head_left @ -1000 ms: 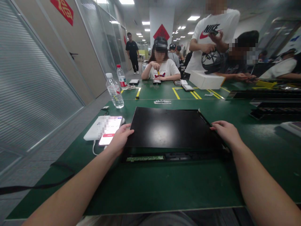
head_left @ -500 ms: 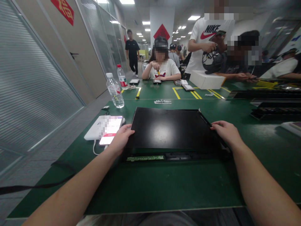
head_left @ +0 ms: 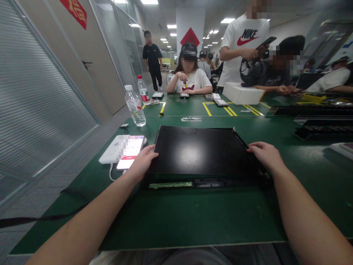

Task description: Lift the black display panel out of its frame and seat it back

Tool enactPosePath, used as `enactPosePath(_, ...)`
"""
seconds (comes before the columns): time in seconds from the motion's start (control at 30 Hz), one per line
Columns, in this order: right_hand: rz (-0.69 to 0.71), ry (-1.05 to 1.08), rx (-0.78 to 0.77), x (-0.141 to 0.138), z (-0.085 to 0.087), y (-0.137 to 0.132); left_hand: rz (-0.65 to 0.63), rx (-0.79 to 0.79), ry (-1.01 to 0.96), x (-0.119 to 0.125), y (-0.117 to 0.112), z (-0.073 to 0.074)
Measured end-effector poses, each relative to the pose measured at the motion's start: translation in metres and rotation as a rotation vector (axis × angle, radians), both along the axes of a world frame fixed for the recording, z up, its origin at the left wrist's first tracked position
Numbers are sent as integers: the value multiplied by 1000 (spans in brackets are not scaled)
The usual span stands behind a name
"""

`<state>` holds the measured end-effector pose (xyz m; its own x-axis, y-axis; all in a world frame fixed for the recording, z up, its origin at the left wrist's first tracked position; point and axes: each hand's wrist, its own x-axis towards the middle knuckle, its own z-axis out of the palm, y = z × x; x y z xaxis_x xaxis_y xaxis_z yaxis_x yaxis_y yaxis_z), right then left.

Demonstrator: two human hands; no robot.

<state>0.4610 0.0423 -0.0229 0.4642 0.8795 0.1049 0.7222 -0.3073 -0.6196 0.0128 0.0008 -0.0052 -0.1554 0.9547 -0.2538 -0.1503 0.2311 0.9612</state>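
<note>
A large flat black panel (head_left: 198,149) lies on the green table (head_left: 193,213) in front of me, with a thin green circuit strip (head_left: 170,184) showing along its near edge. My left hand (head_left: 142,163) grips the panel's left edge, fingers curled over it. My right hand (head_left: 264,154) holds the right edge, fingers curled along the rim.
A phone (head_left: 129,152) lies on a white power bank (head_left: 111,154) just left of my left hand. Two water bottles (head_left: 134,106) stand at the back left. Black trays (head_left: 322,130) sit at the right. A seated person (head_left: 189,77) and a standing person (head_left: 242,44) are across the table.
My hands and the panel have barely moved. The standing person across the table shifted the phone and black gear in hand; a person in the corridor walked closer.
</note>
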Motion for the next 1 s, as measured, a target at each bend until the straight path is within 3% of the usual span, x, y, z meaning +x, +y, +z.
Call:
enactPosePath(0.4, 5, 3, -7, 3, -2, 1, 24, 1, 23, 3, -2, 7)
enactPosePath(0.57, 12, 15, -2, 8, -7, 3, -29, 108, 34, -2, -1, 4)
enactPosePath(0.67, 18, 59, -15, 10, -9, 4, -41, 161, 163, -7, 2, 1)
enactPosePath(0.83, 2, 103, -9, 7, -5, 2, 45, 255, 498, -15, 7, -5)
enactPosePath(1.0, -12, 173, -6, 5, -4, -1, 6, 210, 595, -16, 9, -10)
